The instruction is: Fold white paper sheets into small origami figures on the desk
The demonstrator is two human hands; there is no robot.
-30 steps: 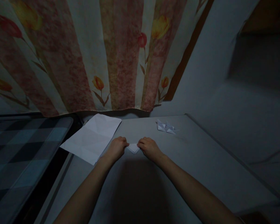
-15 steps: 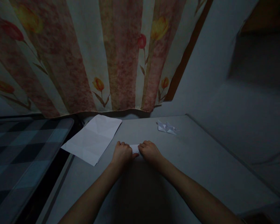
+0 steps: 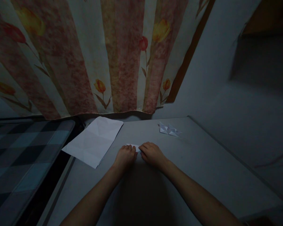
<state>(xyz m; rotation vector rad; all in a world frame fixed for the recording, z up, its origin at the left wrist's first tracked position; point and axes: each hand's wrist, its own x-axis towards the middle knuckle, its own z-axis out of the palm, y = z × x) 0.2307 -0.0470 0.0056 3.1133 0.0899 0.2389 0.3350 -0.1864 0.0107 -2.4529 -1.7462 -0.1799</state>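
Note:
My left hand (image 3: 124,156) and my right hand (image 3: 151,153) rest side by side on a grey table (image 3: 202,163), fingers curled and pressed down on a small folded white paper (image 3: 134,146). Only a narrow strip of that paper shows beyond my fingertips; the rest is hidden under both hands. A finished white folded paper figure (image 3: 169,129) lies farther back on the table, to the right of my hands.
A stack of creased white sheets (image 3: 94,139) lies at the table's back left corner, partly over the edge. A floral curtain (image 3: 103,56) hangs behind. A checked mattress (image 3: 19,147) sits left, across a dark gap. A grey wall stands right.
My hands have closed together over the small folded paper, covering most of it. My left hand slid right toward my right hand, and the paper's lower point no longer shows.

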